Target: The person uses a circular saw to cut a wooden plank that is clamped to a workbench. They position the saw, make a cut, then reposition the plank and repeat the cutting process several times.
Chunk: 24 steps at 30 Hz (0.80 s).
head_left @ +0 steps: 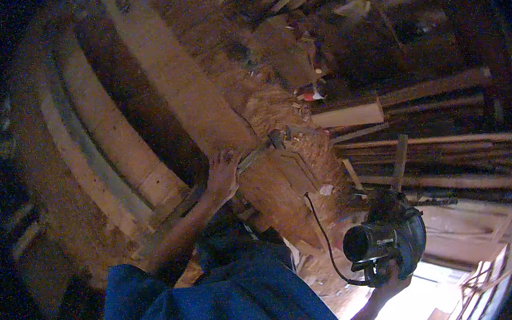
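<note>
My right hand (394, 276) is wrapped round the handle of a black power tool, which looks like a circular saw (393, 239), held up off to the right. Its black cord hangs in a loop beside it. At the near end of a long, wide wooden plank (172, 77), my left hand (223, 169) grips the edge, fingers on the top face and thumb out of sight. The plank runs away to the upper left. Dim light blurs the finger detail.
Further long boards (110, 119) lie side by side on the left, with a dark gap before the plank. Sawdust (276, 109) and scraps cover the ground. Stacked timber (431, 143) fills the right side. Bright light enters at the lower right.
</note>
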Tool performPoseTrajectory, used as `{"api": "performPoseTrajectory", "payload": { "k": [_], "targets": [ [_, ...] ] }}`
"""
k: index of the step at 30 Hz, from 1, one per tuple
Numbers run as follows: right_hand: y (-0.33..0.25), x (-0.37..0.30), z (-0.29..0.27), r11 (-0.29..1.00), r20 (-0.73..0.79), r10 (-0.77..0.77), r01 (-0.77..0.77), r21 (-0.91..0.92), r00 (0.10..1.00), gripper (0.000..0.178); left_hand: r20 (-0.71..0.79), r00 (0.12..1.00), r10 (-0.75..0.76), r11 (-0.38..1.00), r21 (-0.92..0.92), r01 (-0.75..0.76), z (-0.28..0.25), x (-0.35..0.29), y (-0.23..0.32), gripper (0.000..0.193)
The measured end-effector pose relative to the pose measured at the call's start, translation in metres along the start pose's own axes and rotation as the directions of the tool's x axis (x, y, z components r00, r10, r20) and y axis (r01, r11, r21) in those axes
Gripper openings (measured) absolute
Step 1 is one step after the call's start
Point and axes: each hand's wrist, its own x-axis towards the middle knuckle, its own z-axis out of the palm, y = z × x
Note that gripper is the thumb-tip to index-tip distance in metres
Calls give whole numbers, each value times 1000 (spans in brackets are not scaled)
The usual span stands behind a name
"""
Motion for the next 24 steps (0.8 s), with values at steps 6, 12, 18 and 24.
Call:
{"api": "performPoseTrajectory", "payload": {
  "k": [6, 12, 18, 24],
  "targets": [
    [54, 20, -17, 997, -45, 38, -41, -69, 998, 45, -186, 930, 317, 928, -140, -344, -3, 67, 113, 52],
    [148, 30, -54, 985, -170, 122, -141, -102, 978, 45, -8, 787, 617, 784, 82, -615, 62, 148, 185, 32],
    [262, 57, -76, 913, -283, 396, -406, 25, 873, 53, 236, 936, 260, 915, 249, -317, 147, 183, 235, 26],
    [391, 96, -70, 922, -308, 384, -378, 83, 870, 40, 18, 927, 374, 906, 209, -369, 252, 225, 258, 26]
  ]
}}
